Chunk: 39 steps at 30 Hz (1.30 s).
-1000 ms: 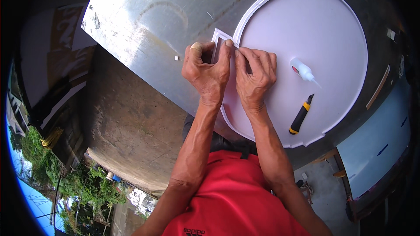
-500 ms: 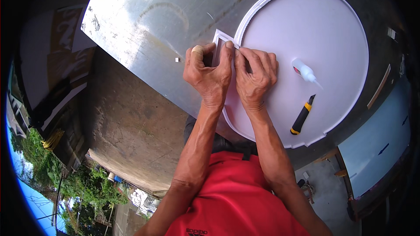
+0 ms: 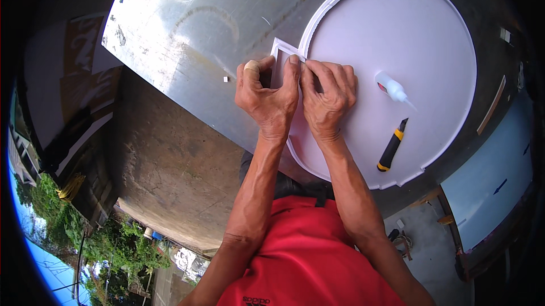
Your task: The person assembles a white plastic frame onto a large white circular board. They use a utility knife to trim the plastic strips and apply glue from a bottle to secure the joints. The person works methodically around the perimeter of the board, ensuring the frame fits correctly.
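Observation:
A large white round panel with a raised rim lies on a metal-topped table, its left side jutting out in a square-cornered part. Along that part runs a thin white edge strip. My left hand is closed on the strip, thumb at its inner side, a tan wrap on one finger. Right beside it, my right hand pinches the strip where the corner part meets the round rim; its fingertips are partly hidden. On the panel, right of my hands, lie a small white glue bottle with a thin nozzle and a black-and-yellow utility knife, blade out.
The metal tabletop extends to the left, with a tiny white block on it. Its edge drops to a brown floor. A light blue sheet and a narrow wooden strip are at the right.
The panel, bottle and knife sit slightly higher and further left in view. Both hands keep their grip on the strip, with only slight movement.

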Available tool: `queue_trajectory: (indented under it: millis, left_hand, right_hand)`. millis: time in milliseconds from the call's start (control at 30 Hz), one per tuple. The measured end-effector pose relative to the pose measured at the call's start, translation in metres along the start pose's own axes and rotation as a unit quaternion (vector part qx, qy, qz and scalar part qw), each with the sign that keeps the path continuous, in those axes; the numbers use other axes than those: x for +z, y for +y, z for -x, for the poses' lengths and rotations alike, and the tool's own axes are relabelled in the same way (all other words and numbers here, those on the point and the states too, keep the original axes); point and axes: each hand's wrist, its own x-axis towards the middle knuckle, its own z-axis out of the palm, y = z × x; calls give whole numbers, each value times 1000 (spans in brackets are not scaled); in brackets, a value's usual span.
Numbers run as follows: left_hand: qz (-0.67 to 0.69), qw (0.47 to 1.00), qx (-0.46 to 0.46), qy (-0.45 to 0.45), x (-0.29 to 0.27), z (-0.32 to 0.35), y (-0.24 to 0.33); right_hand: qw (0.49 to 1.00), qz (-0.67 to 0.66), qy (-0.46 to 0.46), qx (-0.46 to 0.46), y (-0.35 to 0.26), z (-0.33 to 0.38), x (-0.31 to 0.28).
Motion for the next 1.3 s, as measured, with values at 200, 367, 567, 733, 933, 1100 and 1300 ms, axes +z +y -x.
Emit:
queue_trajectory:
  millis: [200,367,567,733,933,1100,1300]
  left_hand:
    - [2,1000,-6,-2,0,0,3]
    - [7,1000,0,2,2,0,-1]
    - [2,1000,4,5,2,-1,0]
    - [21,1000,-9,5,3,0,0]
    - [7,1000,-5,1,1,0,2]
    - [14,1000,-12,2,2,1,-2]
    - [2,1000,17,2,1,1,-1]
  right_hand:
    - [1000,5,4,-1,0,0,0]
    - [1000,-1,4,-1,0,1,1]
    - [1000,-13,4,8,1,2,-1]
    - [1000,-15,1,11,1,3,0]
    - [1000,-11,0,9,2,3,0]
    - [1000,-9,-3,3,1,2,0]
    - [1000,-4,-2,1,3,2,0]
